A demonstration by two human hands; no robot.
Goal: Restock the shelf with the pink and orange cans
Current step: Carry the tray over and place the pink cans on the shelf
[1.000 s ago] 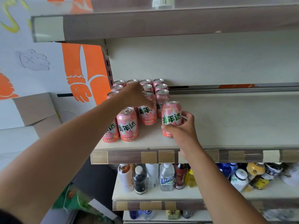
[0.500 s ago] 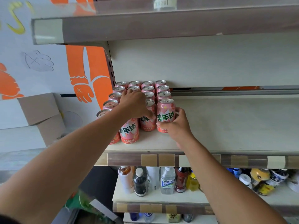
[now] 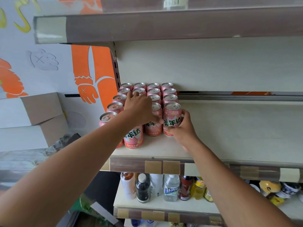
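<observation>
Several pink and orange cans (image 3: 153, 91) stand in four rows at the left end of the beige shelf (image 3: 229, 128). My right hand (image 3: 182, 131) grips the front can of the rightmost row (image 3: 172, 117), which stands upright on the shelf against its neighbours. My left hand (image 3: 141, 108) lies across the tops of the middle cans, its thumb against the side of a front can (image 3: 152, 128). Another front can (image 3: 133, 138) stands a little nearer the shelf edge, partly hidden by my left forearm.
The shelf right of the cans is bare. An upper shelf (image 3: 164, 25) overhangs above. Bottles (image 3: 171, 187) fill the lower shelf (image 3: 164, 205). Cardboard boxes (image 3: 41, 112) sit at the left beside a white wall with orange figures (image 3: 93, 71).
My right hand has pushed its can back from the shelf front into the rightmost row. My left hand has slid further back over the can tops.
</observation>
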